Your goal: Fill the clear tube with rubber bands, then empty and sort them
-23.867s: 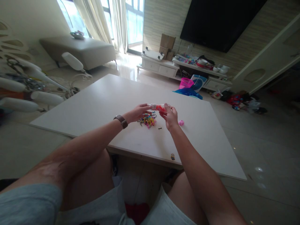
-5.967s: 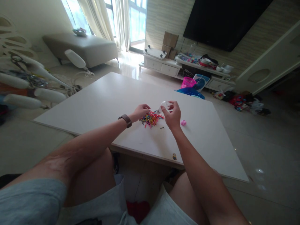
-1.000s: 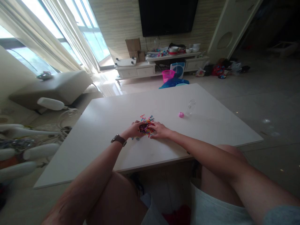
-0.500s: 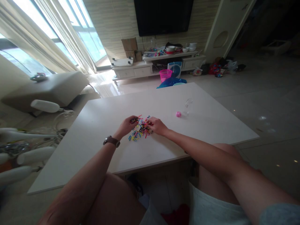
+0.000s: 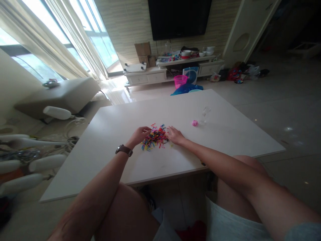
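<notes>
i had the pile of small coloured pieces (image 5: 155, 138) on the white table (image 5: 125, 117), between the two hands. the left hand (image 5: 140, 135) sat at the pile's left edge, fingers curled; i couldn't tell whether it pinched a piece. the right hand (image 5: 175, 135) lay loose at the other edge, fingers apart, apparently holding nothing. the pieces overlapped so thickly that, i judged, pulling one could drag tangled neighbours along, and a sideways sweep could scatter the fringe. a yellow bit (image 5: 171, 145) lay apart near the right hand, easily missed. a careless swing right might have rolled the pink round thing (image 5: 195, 123) into the clear container (image 5: 205, 114) just beside it.
</notes>
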A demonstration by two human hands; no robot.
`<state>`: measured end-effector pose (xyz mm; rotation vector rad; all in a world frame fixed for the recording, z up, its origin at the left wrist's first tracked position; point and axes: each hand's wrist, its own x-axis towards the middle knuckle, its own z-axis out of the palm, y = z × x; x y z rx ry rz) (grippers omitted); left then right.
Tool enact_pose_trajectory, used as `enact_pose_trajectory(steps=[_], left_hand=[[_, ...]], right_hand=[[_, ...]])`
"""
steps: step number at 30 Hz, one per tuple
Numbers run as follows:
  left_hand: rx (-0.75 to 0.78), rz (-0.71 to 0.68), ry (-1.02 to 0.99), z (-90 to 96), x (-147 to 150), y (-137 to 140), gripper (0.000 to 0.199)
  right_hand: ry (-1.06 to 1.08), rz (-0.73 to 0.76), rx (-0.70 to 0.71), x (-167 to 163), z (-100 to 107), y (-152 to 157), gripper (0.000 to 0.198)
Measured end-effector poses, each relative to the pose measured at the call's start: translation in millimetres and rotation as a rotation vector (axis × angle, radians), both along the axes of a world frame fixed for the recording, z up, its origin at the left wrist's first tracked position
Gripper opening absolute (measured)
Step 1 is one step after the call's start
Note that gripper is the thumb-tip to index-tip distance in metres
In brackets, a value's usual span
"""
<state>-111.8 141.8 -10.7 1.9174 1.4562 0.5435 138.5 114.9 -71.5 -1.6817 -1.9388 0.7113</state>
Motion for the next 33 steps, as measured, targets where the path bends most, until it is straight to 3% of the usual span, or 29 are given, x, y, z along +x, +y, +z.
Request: enact_pose_trajectory(steps=[3, 5, 9, 13, 16, 21, 24, 28, 33], left_hand=[[0.014, 0.014, -0.014, -2.8, -2, 2, 0.042], [0.008, 0.013, -0.015, -4.3, -3, 3, 0.041], [-0.023, 0.024, 0.019, -6.0, -4, 3, 0.042], [-0.026, -0.005, 0.093, -12.0, -6, 4, 0.055], [-0.026, -0.073, 0.089, -20.3, -5, 5, 0.065], [-0.002, -0.146, -0.067, -26.8, 1, 7, 0.049], [0.018, -0.116, -0.093, -22.7, 2, 6, 0.039], [0.091, -0.08, -0.106, -15.2, 2, 5, 0.03], [0.132, -0.005, -0.157, -10.8, 4, 4, 0.031]], right_hand=[[0.214, 0.229, -0.002, -15, -1, -9, 0.039], [0.304, 0.284, 0.026, -23, 2, -14, 0.035], [0.224, 0.07, 0.17, -20, 8, -11, 0.024], [0.015, -0.096, 0.086, -6, 5, -4, 0.03], [-0.103, 0.043, 0.068, -4, 1, -6, 0.036], [-0.023, 0.319, 0.129, -11, 4, -17, 0.036], [0.076, 0.334, 0.14, -12, 7, -18, 0.039], [0.086, 0.35, 0.152, -8, 6, -16, 0.06], [0.06, 0.361, 0.179, -7, 6, -17, 0.049]])
